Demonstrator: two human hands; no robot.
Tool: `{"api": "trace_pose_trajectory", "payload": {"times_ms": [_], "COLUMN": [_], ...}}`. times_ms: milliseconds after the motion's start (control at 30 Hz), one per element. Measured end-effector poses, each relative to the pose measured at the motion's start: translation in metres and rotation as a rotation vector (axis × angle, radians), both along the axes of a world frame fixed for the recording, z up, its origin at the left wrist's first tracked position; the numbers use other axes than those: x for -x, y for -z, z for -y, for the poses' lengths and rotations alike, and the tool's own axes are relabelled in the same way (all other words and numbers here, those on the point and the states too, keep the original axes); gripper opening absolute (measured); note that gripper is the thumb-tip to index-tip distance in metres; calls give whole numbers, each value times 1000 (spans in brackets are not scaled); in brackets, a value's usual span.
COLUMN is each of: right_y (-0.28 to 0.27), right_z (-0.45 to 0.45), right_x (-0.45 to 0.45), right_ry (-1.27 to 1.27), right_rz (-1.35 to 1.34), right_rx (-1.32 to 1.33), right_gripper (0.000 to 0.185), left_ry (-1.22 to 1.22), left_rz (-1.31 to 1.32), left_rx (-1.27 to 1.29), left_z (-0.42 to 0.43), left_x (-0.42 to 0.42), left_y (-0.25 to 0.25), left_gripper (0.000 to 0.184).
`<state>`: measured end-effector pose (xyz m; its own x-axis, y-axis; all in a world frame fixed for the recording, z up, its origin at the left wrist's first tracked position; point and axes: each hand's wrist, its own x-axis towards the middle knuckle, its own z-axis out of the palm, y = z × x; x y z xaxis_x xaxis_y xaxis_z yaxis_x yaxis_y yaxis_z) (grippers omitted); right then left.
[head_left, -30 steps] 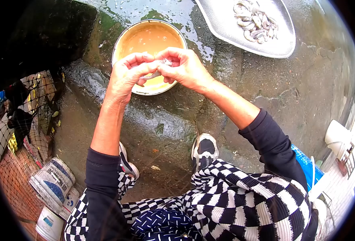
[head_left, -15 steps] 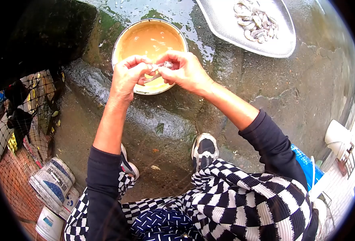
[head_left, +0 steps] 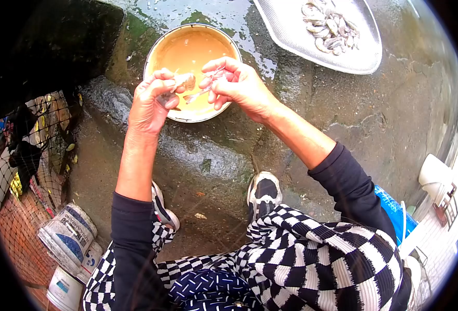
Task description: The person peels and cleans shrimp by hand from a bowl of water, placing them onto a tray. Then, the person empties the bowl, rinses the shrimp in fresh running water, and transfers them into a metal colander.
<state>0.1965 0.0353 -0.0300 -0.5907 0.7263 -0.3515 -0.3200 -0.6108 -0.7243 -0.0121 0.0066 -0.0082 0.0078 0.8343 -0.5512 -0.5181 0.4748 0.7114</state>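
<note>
Over an orange-looking basin (head_left: 159, 49), my left hand (head_left: 148, 103) is closed on a pale shrimp (head_left: 185, 81), pinched between thumb and fingers. My right hand (head_left: 247, 90) is just to its right, fingers bent and pressed around thin pinkish shell bits (head_left: 217, 74). From those fingers a translucent shell strip (head_left: 198, 95) hangs toward the left hand. The two hands are a small gap apart. Liquid with a few bright reflections shows inside the basin. Up and to the right, several greyish shrimp (head_left: 332, 31) lie in a pile on a white perforated tray (head_left: 291, 33).
The basin and tray stand on wet, dark concrete (head_left: 311, 103). My shoes (head_left: 264, 194) are below the basin. Stained white buckets (head_left: 71, 236) and black netting (head_left: 37, 135) are at left. A blue object (head_left: 394, 210) and a white container (head_left: 436, 176) are at right.
My hands, together on the shrimp before, have drawn apart. The left moved slightly left and down with the shrimp; the right now holds thin shell bits.
</note>
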Motion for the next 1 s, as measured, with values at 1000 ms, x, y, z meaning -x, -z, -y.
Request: {"api": "trace_pose_trajectory", "payload": {"times_ms": [1000], "right_y": [45], "right_z": [-46], "right_x": [41], "right_ry": [-990], "right_rz": [1065], "right_rx": [-1592], "right_gripper": [15], "left_ry": [991], "left_rz": [-1479], "left_rx": [-481], "left_z": [-28], "left_x": [9], "left_y": [66], "left_gripper": [22]}}
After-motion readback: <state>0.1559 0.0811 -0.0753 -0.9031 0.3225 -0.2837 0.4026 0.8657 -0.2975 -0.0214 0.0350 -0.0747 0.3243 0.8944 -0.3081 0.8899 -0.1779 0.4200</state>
